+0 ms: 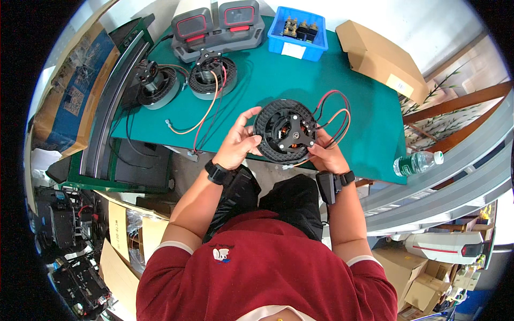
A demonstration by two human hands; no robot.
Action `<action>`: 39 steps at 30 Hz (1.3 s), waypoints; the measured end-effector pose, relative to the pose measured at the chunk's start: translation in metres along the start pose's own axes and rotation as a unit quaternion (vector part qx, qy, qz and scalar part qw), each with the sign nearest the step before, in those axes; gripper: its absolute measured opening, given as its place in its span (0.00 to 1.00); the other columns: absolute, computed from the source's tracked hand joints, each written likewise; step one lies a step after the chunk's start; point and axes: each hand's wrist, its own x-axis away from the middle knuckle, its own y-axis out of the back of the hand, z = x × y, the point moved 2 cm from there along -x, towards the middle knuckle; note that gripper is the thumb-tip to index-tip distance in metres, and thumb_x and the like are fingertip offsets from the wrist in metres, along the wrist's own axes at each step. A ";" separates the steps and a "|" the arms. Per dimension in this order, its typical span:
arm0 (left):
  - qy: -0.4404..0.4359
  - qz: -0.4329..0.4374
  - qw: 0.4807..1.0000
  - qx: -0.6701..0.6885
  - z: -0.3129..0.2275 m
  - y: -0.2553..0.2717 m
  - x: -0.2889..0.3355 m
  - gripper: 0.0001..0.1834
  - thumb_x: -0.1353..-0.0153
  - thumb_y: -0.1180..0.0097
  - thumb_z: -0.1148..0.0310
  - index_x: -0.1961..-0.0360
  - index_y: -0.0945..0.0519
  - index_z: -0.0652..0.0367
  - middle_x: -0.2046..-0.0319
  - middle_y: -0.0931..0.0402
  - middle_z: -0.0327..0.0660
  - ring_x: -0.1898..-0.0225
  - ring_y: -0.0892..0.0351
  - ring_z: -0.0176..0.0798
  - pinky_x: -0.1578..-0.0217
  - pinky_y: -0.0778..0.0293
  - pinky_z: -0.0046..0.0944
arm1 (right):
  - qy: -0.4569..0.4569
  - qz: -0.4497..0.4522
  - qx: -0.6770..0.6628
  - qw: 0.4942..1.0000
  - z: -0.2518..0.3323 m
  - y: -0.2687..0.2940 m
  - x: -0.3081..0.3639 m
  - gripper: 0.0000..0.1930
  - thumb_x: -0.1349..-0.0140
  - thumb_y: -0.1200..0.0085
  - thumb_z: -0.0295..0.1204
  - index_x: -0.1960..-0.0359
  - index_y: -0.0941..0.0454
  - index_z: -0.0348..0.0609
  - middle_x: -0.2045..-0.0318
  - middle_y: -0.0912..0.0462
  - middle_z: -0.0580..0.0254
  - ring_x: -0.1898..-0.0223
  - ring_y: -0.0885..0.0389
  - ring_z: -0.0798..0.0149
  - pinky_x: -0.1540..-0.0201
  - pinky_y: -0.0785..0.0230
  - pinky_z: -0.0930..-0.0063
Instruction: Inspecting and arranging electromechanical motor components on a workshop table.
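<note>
A round black motor wheel (261, 123) is raised over the front edge of the green table, its face turned up. A three-armed black bracket (295, 136) sits on it, with copper-coloured windings showing beneath. My left hand (235, 143) grips its left rim, thumb toward the face. At the lower right side, my right hand (329, 156) is closed on it, with some fingers hidden underneath. Red, black and orange wires (349, 107) loop out to the right of the wheel. Two similar motor wheels, one nearer the middle (214, 85) and one further left (160, 93), rest on the table with wires trailing.
On the green table (369, 128), a grey twin-bay charger (217, 40) and a blue bin (297, 51) of small black parts stand at the back. A cardboard piece (380, 59) lies back right, a water bottle (415, 163) at the right edge. A metal rail (104, 117) runs along the left.
</note>
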 end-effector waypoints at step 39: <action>0.045 -0.027 0.999 0.008 -0.007 -0.007 -0.003 0.32 0.39 0.54 0.69 0.36 0.52 0.56 0.66 0.25 0.38 0.80 0.23 0.29 0.76 0.20 0.31 | -0.025 -0.011 0.014 1.000 -0.001 0.002 -0.001 0.27 0.42 0.47 0.31 0.42 0.41 0.35 0.54 0.25 0.57 0.58 0.23 0.65 0.58 0.27 0.69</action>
